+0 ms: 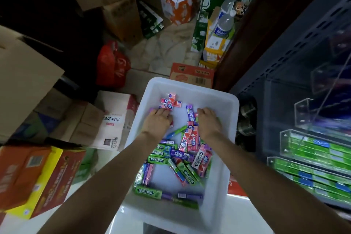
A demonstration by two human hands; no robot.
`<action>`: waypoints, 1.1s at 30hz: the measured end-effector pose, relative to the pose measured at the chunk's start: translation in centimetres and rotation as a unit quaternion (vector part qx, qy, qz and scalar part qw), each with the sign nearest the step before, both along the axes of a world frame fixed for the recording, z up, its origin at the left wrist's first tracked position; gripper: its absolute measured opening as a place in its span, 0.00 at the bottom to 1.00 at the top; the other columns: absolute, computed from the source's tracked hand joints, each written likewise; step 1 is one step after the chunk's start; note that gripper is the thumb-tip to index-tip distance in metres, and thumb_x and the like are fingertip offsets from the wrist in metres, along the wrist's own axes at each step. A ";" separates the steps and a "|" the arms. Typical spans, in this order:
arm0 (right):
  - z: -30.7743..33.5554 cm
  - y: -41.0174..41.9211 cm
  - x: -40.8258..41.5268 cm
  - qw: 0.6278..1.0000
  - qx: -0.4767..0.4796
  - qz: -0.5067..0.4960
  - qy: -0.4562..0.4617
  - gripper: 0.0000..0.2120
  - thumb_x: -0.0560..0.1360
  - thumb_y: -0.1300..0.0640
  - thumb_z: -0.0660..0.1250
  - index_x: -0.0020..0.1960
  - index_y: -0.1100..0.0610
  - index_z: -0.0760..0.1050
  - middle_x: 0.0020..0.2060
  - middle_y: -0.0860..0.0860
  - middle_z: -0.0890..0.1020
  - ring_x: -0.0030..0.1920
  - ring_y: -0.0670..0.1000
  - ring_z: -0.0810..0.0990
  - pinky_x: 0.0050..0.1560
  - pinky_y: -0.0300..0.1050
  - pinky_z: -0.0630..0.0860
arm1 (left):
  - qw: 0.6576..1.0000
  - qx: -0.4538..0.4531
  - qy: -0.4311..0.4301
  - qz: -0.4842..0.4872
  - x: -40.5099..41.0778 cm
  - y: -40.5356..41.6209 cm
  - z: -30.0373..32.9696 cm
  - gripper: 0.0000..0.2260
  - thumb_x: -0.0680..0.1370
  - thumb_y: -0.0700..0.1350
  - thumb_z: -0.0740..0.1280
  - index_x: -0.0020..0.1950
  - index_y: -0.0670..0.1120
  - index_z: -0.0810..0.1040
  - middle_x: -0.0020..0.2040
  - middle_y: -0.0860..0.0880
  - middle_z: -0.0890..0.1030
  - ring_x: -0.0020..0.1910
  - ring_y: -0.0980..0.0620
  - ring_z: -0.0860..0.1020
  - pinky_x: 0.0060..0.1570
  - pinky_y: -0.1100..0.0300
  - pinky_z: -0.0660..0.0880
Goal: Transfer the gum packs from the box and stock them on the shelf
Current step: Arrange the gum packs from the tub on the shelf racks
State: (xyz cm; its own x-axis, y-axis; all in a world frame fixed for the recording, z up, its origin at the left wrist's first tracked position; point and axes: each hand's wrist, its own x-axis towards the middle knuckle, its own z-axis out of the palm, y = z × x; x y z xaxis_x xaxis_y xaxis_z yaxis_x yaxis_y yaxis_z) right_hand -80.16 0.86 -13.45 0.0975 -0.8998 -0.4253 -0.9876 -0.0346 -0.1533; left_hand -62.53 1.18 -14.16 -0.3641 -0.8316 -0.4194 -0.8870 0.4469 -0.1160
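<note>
Both hands reach into a white plastic box (214,98) strewn with glossy, flat gum packs (182,157) in green, pink and purple. The left hand (158,119) curls knuckles-up over a purple pack at the far end; the right hand (208,121) curls over packs beside it, though the hold of either cannot be told. Green packs read "DOUBLEMINT." Clear acrylic shelf (311,150) trays at right hold green packs.
</note>
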 end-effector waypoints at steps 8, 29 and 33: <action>0.5 -0.1 -0.1 0.998 -0.037 -0.039 -0.024 0.14 0.75 0.63 0.65 0.59 0.52 0.76 0.54 0.52 0.76 0.58 0.54 0.72 0.58 0.48 0.69 | 0.999 -0.014 0.002 -0.047 0.1 -0.9 0.8 0.23 0.76 0.40 0.63 0.70 0.48 0.64 0.69 0.47 0.65 0.69 0.47 0.63 0.63 0.53 0.61; 1.6 4.0 0.7 0.970 0.092 -0.153 -0.163 0.12 0.72 0.63 0.70 0.54 0.63 0.73 0.51 0.59 0.78 0.49 0.55 0.77 0.44 0.43 0.72 | 0.835 0.029 0.502 0.221 0.5 2.7 2.1 0.04 0.76 0.42 0.69 0.47 0.42 0.77 0.38 0.48 0.78 0.36 0.53 0.74 0.38 0.63 0.70; 2.9 4.0 1.4 0.963 0.087 -0.169 -0.190 0.03 0.72 0.62 0.69 0.44 0.62 0.76 0.43 0.58 0.79 0.44 0.54 0.77 0.41 0.42 0.69 | 0.744 0.097 0.569 0.337 0.9 3.8 3.0 0.11 0.77 0.40 0.68 0.37 0.47 0.70 0.31 0.53 0.70 0.29 0.61 0.69 0.35 0.68 0.67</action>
